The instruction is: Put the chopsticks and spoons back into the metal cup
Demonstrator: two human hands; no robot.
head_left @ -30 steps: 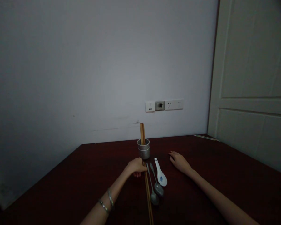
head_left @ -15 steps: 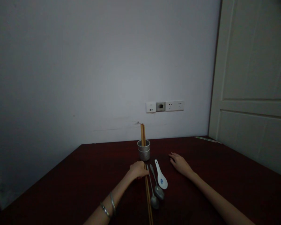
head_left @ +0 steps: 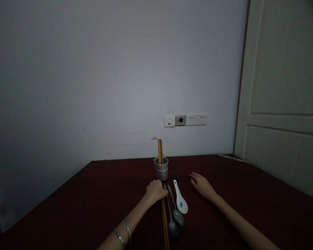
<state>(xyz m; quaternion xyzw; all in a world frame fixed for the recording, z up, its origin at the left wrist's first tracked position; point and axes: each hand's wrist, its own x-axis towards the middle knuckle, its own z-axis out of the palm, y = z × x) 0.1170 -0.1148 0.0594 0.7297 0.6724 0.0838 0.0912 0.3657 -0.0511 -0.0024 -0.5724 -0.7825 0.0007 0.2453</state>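
Note:
My left hand [head_left: 155, 191] is closed around the upper end of a pair of wooden chopsticks [head_left: 165, 222], which point toward me on the table. Its fingertips are mostly hidden under the hand. Just right of the chopsticks lie a long-handled metal spoon [head_left: 173, 228], a second metal spoon [head_left: 178, 218] and a white ceramic soup spoon [head_left: 182, 205] with a blue mark. Behind my left hand stands a metal cup [head_left: 161, 172] with several chopsticks [head_left: 160, 151] upright in it. Farther right, my right hand [head_left: 202, 185] rests palm down on the table, holding nothing.
The dark red table [head_left: 106, 187] runs back to a pale wall [head_left: 120, 86]. Wall sockets [head_left: 196, 119] sit above its back edge. A panelled door [head_left: 284, 104] stands on the right, and a thin strip [head_left: 233, 158] lies at the table's back right.
My left hand has shifted slightly right over the chopsticks' upper end, whose tips it now covers. The whole view has moved a little. My right hand stays resting on the table.

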